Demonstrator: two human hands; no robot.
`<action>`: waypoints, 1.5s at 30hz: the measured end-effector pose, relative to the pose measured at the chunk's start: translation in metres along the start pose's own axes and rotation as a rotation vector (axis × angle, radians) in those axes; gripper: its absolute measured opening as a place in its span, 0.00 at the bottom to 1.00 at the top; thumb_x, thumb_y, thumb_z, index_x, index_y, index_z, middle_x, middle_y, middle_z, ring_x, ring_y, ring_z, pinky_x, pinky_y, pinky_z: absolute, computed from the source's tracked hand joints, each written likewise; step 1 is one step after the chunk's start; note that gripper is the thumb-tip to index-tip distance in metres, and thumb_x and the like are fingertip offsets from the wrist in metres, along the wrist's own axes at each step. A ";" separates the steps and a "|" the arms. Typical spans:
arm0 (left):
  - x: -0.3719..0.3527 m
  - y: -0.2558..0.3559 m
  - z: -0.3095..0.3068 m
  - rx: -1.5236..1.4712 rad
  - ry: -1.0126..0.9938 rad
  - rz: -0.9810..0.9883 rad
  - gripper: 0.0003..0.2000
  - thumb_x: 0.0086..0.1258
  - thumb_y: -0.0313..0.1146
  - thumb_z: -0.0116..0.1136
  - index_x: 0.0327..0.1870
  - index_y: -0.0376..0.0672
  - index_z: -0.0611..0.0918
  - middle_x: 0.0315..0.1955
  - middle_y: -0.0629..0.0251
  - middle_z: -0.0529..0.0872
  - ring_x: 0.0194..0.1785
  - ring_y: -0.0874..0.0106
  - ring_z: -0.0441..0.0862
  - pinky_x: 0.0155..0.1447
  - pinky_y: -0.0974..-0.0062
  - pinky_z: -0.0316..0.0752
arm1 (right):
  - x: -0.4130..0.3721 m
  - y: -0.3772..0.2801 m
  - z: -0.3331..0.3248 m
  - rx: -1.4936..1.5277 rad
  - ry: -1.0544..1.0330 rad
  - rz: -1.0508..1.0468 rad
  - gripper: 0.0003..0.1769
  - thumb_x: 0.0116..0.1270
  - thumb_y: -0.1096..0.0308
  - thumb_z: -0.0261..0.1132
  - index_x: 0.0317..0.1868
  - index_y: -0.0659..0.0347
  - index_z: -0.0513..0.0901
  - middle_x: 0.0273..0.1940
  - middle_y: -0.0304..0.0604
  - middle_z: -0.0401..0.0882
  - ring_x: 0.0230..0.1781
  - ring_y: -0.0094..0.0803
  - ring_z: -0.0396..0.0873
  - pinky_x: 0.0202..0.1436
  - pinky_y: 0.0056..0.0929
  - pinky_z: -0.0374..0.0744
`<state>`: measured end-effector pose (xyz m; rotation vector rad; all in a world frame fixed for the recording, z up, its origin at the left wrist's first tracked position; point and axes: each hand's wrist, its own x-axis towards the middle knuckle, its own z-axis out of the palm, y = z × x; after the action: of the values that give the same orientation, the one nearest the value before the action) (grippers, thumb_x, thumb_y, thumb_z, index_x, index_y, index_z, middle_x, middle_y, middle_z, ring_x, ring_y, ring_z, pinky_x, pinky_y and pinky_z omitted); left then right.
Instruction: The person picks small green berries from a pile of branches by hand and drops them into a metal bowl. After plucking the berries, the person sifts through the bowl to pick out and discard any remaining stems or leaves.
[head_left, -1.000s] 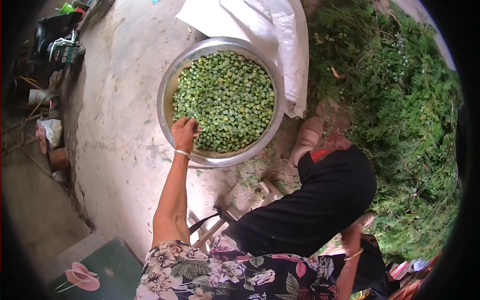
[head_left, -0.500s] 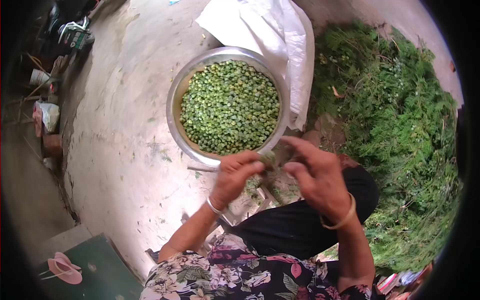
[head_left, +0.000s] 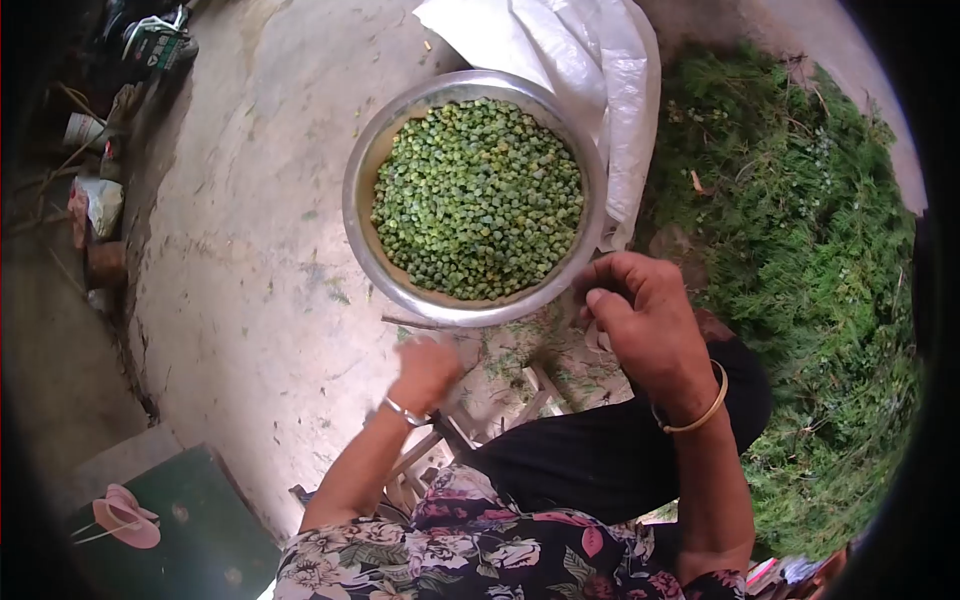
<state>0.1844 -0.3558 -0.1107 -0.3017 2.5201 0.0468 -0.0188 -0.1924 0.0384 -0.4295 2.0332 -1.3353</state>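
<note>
Green berries (head_left: 480,200) — in upright basin (head_left: 356,200)

Pale, cracked floor (head_left: 240,250) — dark green tabletop (head_left: 200,545).

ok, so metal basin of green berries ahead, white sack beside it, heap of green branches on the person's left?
Wrong side: the head view shows the heap of green branches on the person's right. Metal basin of green berries and white sack are as stated.

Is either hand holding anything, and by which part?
Cannot be told: the left hand is blurred, and the right hand, fingers curled, shows no clear item.
</note>
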 end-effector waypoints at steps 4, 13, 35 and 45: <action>0.053 -0.077 0.066 -0.630 0.366 -0.217 0.07 0.59 0.30 0.54 0.33 0.36 0.81 0.27 0.49 0.82 0.33 0.52 0.81 0.38 0.59 0.75 | 0.020 -0.003 0.004 0.184 -0.036 0.074 0.10 0.57 0.77 0.54 0.35 0.75 0.80 0.26 0.45 0.80 0.26 0.24 0.76 0.31 0.22 0.74; 0.171 -0.116 0.053 -0.724 0.711 -0.636 0.11 0.55 0.39 0.61 0.34 0.42 0.85 0.30 0.50 0.84 0.37 0.54 0.82 0.44 0.60 0.76 | 0.050 -0.002 0.005 0.401 0.033 0.198 0.09 0.58 0.77 0.56 0.34 0.74 0.81 0.26 0.41 0.80 0.24 0.19 0.75 0.27 0.18 0.73; 0.141 -0.125 0.008 -2.031 0.575 -0.475 0.02 0.56 0.20 0.55 0.27 0.30 0.78 0.23 0.56 0.81 0.21 0.73 0.77 0.26 0.71 0.80 | 0.064 -0.006 0.015 0.479 0.107 0.160 0.09 0.59 0.76 0.57 0.31 0.74 0.81 0.24 0.43 0.80 0.25 0.21 0.75 0.30 0.20 0.74; 0.096 -0.003 -0.143 -1.904 0.518 0.186 0.03 0.60 0.17 0.51 0.32 0.31 0.78 0.31 0.57 0.82 0.27 0.75 0.79 0.36 0.74 0.79 | 0.070 0.031 0.045 0.449 0.073 0.139 0.10 0.57 0.74 0.59 0.30 0.73 0.83 0.18 0.37 0.74 0.18 0.18 0.68 0.20 0.23 0.67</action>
<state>0.0286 -0.3925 -0.0476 -0.7940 1.9979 2.6554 -0.0372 -0.2515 -0.0254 -0.0366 1.7106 -1.6781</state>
